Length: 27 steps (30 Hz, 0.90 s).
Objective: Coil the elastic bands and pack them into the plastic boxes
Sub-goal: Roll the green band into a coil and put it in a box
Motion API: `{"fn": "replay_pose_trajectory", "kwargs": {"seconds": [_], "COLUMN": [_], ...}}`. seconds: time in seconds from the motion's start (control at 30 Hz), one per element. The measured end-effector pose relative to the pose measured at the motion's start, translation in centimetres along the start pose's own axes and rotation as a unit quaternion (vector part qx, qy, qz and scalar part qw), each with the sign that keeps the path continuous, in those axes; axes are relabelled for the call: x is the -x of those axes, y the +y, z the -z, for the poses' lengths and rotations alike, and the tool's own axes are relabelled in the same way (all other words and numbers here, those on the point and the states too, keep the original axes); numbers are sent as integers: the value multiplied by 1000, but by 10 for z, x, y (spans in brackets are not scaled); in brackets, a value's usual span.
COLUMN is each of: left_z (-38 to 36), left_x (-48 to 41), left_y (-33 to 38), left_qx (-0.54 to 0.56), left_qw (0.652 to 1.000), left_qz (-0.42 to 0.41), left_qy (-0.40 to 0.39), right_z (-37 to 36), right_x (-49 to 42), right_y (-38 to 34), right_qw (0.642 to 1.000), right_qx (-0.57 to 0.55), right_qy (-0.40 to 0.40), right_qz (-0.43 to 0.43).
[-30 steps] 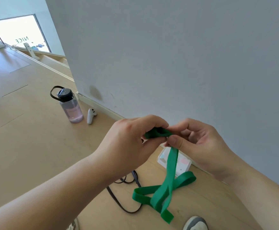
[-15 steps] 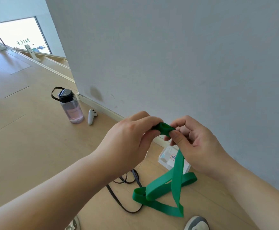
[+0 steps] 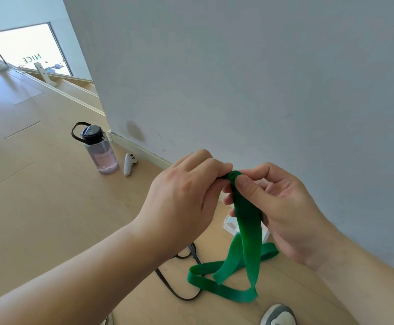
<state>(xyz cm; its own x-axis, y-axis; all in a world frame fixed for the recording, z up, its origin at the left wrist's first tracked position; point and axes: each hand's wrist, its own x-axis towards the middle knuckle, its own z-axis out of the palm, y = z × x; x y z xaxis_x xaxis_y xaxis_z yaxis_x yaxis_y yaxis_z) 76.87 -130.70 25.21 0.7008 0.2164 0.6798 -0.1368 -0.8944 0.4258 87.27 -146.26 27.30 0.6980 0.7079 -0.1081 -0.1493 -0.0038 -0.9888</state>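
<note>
A green elastic band [image 3: 248,233] hangs from both hands, its lower loops dangling just above the wooden floor. My left hand [image 3: 184,198] pinches the small rolled top end of the band. My right hand [image 3: 282,207] grips the same rolled end from the other side, thumb pressed on the flat strip. A clear plastic box [image 3: 230,225] lies on the floor by the wall, mostly hidden behind the band and my right hand. A black elastic band [image 3: 179,290] lies on the floor under my left forearm.
A grey wall [image 3: 261,78] rises straight ahead. A water bottle [image 3: 99,148] with a black lid and a white controller [image 3: 128,163] stand on the floor at the left. A shoe [image 3: 279,315] shows at the bottom edge.
Both hands have shifted slightly right and turned the rolled end. The hanging strip now faces flat toward the camera, and its lower loops have swung and rearranged.
</note>
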Motion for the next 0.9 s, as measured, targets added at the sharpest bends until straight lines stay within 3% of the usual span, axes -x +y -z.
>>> {"fn": "replay_pose_trajectory", "kwargs": {"seconds": [0.27, 0.6, 0.9], "left_z": [-13, -11, -2], "left_x": [5, 5, 3], "left_y": [0, -2, -5], "left_qx": [43, 38, -14], "left_qw": [999, 999, 1000], "left_qz": [13, 10, -20], "left_qy": [-30, -25, -11], "right_z": [1, -8, -11], "right_x": [-1, 4, 4], "right_y": [3, -1, 0], "right_qw": [993, 994, 997], "right_qx": [48, -16, 11], "right_qy": [110, 104, 62], "right_qz": [16, 1, 34]}}
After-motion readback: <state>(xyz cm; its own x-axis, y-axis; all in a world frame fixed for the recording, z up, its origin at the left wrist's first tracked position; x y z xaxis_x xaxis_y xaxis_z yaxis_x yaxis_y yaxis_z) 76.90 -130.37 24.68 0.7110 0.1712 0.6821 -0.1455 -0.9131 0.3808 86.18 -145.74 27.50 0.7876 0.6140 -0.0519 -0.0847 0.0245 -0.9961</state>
